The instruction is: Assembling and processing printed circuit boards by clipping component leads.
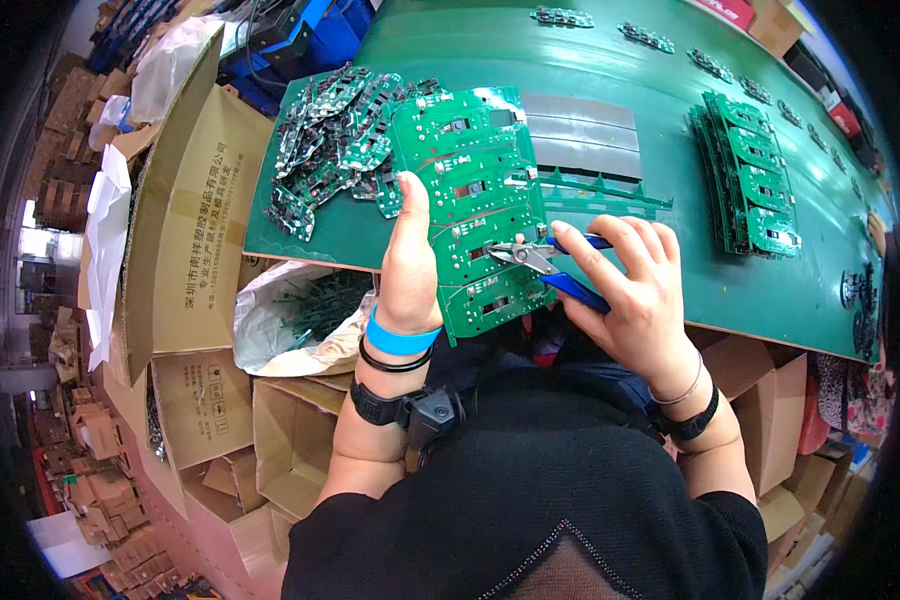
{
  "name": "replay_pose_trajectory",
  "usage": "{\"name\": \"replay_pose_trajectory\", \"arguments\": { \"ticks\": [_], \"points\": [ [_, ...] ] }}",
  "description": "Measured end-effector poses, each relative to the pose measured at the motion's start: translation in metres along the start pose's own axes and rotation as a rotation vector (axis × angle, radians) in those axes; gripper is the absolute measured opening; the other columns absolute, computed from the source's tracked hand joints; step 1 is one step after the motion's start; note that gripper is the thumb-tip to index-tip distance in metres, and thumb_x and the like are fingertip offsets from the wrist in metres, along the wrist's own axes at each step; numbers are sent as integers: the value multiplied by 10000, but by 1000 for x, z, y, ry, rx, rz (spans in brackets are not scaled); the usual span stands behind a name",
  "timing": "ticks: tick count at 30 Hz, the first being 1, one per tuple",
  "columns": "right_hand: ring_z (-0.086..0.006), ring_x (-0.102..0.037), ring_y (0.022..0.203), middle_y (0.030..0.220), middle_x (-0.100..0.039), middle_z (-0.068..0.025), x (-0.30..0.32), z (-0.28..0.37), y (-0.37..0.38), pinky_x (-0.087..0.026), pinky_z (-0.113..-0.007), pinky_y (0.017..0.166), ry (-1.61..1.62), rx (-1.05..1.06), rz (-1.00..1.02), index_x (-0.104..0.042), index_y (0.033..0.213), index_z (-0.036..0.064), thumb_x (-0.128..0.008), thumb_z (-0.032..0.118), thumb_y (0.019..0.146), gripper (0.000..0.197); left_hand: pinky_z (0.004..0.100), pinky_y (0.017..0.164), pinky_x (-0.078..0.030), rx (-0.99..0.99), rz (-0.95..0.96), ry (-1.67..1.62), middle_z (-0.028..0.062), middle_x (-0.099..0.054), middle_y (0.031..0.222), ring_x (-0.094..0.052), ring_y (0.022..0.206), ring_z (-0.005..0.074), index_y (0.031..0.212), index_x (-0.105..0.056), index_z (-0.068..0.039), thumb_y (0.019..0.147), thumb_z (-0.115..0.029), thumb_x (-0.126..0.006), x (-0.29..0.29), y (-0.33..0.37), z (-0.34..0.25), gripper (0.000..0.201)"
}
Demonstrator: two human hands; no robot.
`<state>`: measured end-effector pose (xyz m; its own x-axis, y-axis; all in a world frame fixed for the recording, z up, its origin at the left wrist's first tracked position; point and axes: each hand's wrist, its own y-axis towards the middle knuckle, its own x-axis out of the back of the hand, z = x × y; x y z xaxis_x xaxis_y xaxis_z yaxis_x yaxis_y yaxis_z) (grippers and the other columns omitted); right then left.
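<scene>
Left hand (pixel 408 265) gripped the left edge of a green circuit panel (pixel 475 212), thumb on top, fingers hidden beneath; the panel lay across the near edge of the bench (pixel 420 45). Right hand (pixel 625 290) was wrapped round blue-handled cutters (pixel 535 258), tips at a slot in the panel — biting or only resting, could not tell. Step looked like snipping boards apart; next move seemed to call for a steady panel — and a squeeze clear of components.
</scene>
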<state>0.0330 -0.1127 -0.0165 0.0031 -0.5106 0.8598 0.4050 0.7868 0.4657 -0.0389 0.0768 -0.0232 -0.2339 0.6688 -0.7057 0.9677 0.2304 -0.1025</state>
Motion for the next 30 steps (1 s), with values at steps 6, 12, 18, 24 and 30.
{"name": "replay_pose_trajectory", "arguments": {
  "ticks": [6,12,18,24,30],
  "points": [
    [-232,-509,849,963,-512,-66,-2,1,0,-370,-363,729,-21,11,8,-547,1187,149,-713,196,605,607,389,827,-515,-9,14,-14,140,-533,1201,-588,1008,258,1312,-375,-46,945,-527,-237,3,0,1,620],
    [-250,-529,813,922,-541,-81,3,-5,-2,-401,-357,705,69,-89,-196,-616,1096,114,-716,175,633,478,486,869,-477,79,164,-285,174,-468,1282,-533,1086,329,1354,-330,-61,917,-591,-210,23,-3,-3,697],
    [-268,-541,833,934,-550,-104,-7,-17,-6,-416,-363,720,68,-209,-183,-614,1097,107,-708,166,648,462,508,781,-511,182,212,-493,257,-233,1418,-551,998,417,1424,-182,-79,916,-585,-195,35,-4,6,717],
    [-271,-537,866,943,-554,-104,-11,-12,-3,-421,-361,778,87,-264,-141,-619,1099,83,-707,115,656,453,549,837,-490,132,408,-658,280,-214,1417,-459,1165,416,1431,-121,-72,912,-581,-249,42,-2,20,739],
    [-285,-520,917,998,-542,-121,-13,-13,-4,-416,-359,809,95,-263,-166,-606,1121,83,-703,120,659,473,464,741,-531,113,216,-561,277,-170,1435,-582,930,378,1400,-263,-77,918,-569,-256,28,-4,13,688]
  ]
}}
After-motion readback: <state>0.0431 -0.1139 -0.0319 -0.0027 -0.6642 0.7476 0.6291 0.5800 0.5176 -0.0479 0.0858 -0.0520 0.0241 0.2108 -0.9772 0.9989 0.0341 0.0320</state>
